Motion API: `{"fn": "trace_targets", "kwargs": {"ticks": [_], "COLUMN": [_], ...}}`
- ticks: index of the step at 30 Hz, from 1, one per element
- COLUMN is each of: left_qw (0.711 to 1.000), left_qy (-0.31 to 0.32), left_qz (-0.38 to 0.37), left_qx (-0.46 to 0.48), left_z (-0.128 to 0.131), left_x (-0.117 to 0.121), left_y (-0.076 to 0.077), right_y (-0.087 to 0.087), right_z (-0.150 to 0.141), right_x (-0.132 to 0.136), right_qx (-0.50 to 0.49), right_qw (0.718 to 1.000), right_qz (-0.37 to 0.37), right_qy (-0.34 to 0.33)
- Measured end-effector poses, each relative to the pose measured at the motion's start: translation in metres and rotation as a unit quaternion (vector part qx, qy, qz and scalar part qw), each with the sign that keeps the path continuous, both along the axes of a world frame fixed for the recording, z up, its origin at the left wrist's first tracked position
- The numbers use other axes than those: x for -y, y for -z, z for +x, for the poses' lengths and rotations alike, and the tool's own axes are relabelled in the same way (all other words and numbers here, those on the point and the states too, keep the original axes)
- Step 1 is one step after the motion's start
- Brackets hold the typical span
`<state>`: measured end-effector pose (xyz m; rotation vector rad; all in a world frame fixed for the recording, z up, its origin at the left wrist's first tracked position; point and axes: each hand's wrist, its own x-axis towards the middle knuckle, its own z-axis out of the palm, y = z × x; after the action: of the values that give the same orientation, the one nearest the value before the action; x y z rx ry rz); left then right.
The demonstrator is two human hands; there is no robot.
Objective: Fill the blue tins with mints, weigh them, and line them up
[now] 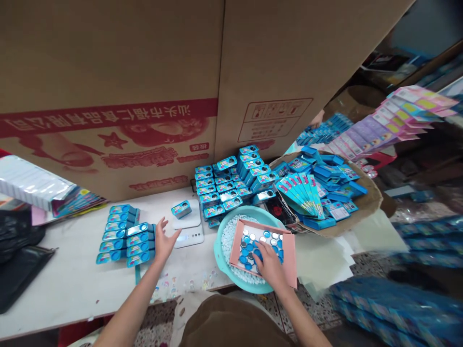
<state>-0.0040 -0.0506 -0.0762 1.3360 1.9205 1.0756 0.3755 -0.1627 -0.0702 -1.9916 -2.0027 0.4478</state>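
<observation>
My left hand (164,243) is held over the table with thumb and fingers apart and nothing between them. Just beyond it, a small blue tin (181,209) rests on a white digital scale (191,237). My right hand (269,262) reaches into a shallow pink cardboard box (289,260), its fingertips among blue and silver round caps (248,258). Thumb and fingers look apart there; whether a cap is touched is hard to see. The box lies across a turquoise basin (219,250) of small white pellets (227,233).
Stacked blue tins stand left (141,243) and behind the basin (224,188). At right, a cardboard tray (372,197) holds loose blue tins. Large cartons (108,58) wall off the back. A black bag (21,270) lies far left. Another person's hand (317,119) shows beyond.
</observation>
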Motion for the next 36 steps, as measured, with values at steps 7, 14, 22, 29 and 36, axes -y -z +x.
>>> {"fn": "trace_targets", "kwargs": {"ticks": [7, 14, 22, 29, 36], "left_qw": [0.991, 0.978, 0.974, 0.966, 0.962], "left_qy": [-0.064, -0.09, -0.098, -0.137, -0.15], "left_qz": [-0.1, -0.167, -0.181, -0.19, -0.202], "left_qx": [0.054, 0.083, 0.092, 0.108, 0.107], "left_z": [0.02, 0.027, 0.023, 0.019, 0.025], "left_x": [0.115, 0.157, 0.153, 0.158, 0.16], "left_y": [0.0, -0.003, -0.011, -0.02, -0.023], "right_y": [0.004, -0.01, -0.007, 0.009, 0.022], "right_z": [0.002, 0.009, 0.005, -0.01, -0.012], "right_x": [-0.014, -0.031, -0.066, -0.092, -0.099], "right_qx": [-0.028, -0.036, -0.064, -0.072, -0.088], "right_qw": [0.999, 0.999, 0.996, 0.994, 0.992], "right_qz": [0.024, 0.01, -0.054, -0.076, -0.082], "right_qy": [-0.008, 0.009, 0.005, -0.022, -0.02]}}
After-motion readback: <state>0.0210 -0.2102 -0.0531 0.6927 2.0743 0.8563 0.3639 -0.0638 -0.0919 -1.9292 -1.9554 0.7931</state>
